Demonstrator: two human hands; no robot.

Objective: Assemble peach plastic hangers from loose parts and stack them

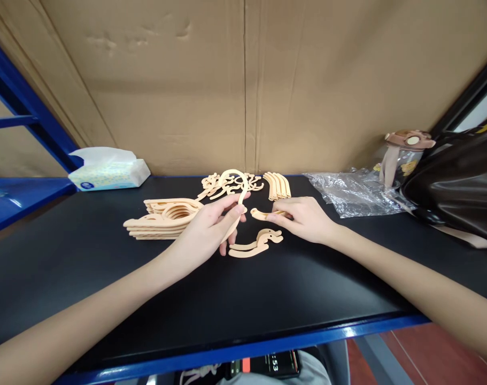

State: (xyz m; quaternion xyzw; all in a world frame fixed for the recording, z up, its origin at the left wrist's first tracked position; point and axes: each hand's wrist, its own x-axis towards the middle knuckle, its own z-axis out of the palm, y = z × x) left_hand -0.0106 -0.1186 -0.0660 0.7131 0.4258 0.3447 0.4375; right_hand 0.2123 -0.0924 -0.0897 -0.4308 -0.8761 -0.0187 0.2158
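My left hand (215, 222) is closed around a beige plastic hanger hook (243, 184), its curved end standing up above the fingers. My right hand (303, 216) pinches a beige hanger arm (259, 215), whose rounded end points at the left hand, a small gap away. Below and between the hands, two curved hanger arms (249, 251) lie on the black tabletop (275, 294). Beside my left hand is a neat stack of folded beige hangers (155, 227), partly hidden by that hand. Behind the hands lie a loose heap of small hooked pieces (211, 184) and a row of curved arms (277, 185).
A tissue pack (110, 171) sits at the back left. At the back right are a crumpled clear plastic bag (347, 195), a bottle with a brown lid (407, 141) and a dark bag (460, 182). Cardboard (243, 85) stands behind the table; a phone (273, 364) lies below its edge.
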